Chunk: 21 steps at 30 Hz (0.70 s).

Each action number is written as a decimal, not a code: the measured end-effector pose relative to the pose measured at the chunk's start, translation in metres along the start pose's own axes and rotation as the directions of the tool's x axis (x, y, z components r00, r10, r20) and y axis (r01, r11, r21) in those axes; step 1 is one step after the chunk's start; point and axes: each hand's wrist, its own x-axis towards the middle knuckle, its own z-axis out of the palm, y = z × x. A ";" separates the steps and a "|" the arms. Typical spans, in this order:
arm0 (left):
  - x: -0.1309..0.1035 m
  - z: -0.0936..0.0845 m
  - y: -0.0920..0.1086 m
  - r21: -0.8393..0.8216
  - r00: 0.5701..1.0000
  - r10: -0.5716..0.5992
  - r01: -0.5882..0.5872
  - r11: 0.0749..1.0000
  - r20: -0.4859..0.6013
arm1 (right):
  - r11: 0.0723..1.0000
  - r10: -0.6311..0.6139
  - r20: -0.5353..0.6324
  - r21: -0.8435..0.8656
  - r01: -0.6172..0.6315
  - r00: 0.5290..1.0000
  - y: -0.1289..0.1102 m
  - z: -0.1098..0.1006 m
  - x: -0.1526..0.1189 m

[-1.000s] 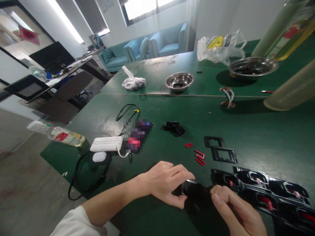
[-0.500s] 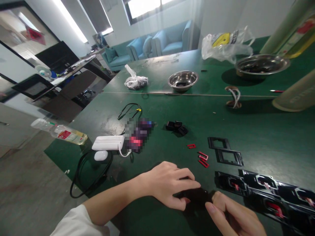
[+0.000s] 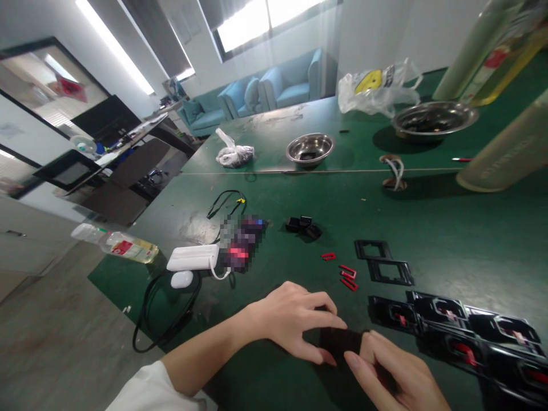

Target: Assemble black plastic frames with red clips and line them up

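- Left hand (image 3: 295, 324): thumb and fingers spread, dark piece (image 3: 337, 342) in the gap; cannot tell if pinched.
- Right hand (image 3: 391, 371): thumb and forefinger curled close at the piece's right side; grip unclear.
- Piece: between both hands, outline lost in shadow.
- Red clips (image 3: 349, 274) on surface (image 3: 278, 194) beyond hands, beside two overlapping black frames (image 3: 379, 261).
- Black housings (image 3: 454, 337), red parts inside: right.
- Black blocks (image 3: 303, 225): clustered farther off.

Glossy black plastic housings (image 3: 428, 311); duller plastic frames (image 3: 377, 260), red plastic clips (image 3: 351, 276); shiny metal bowl (image 3: 319, 146), crinkled plastic bag (image 3: 358, 103); smooth, faintly glossy tabletop (image 3: 278, 197)
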 end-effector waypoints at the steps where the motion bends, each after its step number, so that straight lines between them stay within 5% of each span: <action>1: 0.000 0.000 0.000 0.005 1.000 0.001 -0.001 1.000 -0.002 | 1.000 0.006 0.000 -0.004 -0.006 1.000 0.000 0.000 0.000; 21: 0.001 -0.007 0.006 0.112 0.999 0.050 -0.051 0.992 0.015 | 0.999 0.031 0.050 -0.027 -0.029 0.998 -0.001 0.002 -0.001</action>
